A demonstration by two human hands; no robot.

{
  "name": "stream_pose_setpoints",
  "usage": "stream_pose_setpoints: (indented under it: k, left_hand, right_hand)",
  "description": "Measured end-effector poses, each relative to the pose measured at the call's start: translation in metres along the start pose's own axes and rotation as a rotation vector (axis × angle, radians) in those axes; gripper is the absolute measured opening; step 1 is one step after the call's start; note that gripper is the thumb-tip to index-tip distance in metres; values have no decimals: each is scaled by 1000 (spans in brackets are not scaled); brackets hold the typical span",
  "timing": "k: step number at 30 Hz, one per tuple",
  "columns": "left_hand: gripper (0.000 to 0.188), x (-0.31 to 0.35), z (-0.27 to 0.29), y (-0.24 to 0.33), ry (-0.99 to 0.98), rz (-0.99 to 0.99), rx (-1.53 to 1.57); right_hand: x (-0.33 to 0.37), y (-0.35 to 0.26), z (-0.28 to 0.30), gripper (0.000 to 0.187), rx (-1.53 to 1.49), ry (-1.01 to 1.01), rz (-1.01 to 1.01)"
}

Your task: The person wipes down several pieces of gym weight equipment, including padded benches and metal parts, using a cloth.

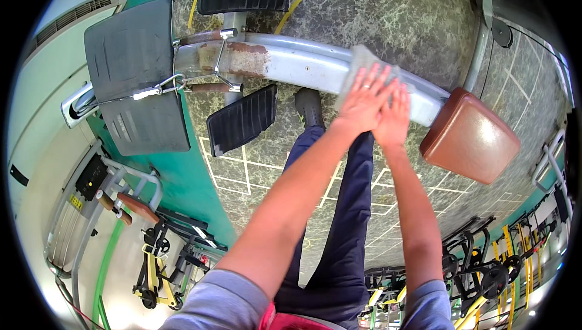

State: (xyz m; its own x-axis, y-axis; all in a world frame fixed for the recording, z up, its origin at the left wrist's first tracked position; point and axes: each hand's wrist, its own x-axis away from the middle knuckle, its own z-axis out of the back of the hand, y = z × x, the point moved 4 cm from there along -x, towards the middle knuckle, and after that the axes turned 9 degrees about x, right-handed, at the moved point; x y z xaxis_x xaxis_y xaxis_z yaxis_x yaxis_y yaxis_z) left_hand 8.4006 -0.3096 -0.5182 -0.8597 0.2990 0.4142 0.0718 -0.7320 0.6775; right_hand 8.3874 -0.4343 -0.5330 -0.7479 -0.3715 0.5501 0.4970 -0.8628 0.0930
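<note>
at the left, a metal clip (pixel 145 93) lay across a dark grey panel (pixel 127 33), probably to join the handle (pixel 209 88) to its pulling line. the handle's brown grips sat either side of the silver rail (pixel 303 69), and two black ribbed footplates (pixel 242 119) flanked it, likely so a seated user could brace both feet. farther right, a grey cloth (pixel 364 56) lay over the rail, short of the brown padded seat (pixel 473 136). the left hand (pixel 364 105) rested flat on the cloth, fingers straight, clasping nothing; the right hand (pixel 393 121) lay against it, fingers likewise extended. held so, they seemed to spread pressure rather than pinch.

the rail showed brown, rust-like patches at its left and smoother metal toward the seat. around it, a green strip (pixel 203 190) bordered the marbled floor (pixel 400 8), with pale lines across it, and dark gym equipment (pixel 494 281) stood at the lower right.
</note>
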Motion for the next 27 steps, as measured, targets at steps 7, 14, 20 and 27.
stream_pose_setpoints:
  k: [7,14,20,27]
  left_hand:
    - [115,4,7,-16,2,97,-170]
    - [115,68,63,-131,59,241,-407]
    - [101,82,64,-159,164,285,-528]
    - [77,49,-4,-79,196,390,-509]
  right_hand:
    - [10,-13,4,78,-280,235,-186]
    - [-36,-152,42,78,-410,101,-92]
    - [-48,-175,50,89,-279,219,97]
    - [-23,-84,26,81,-169,241,229]
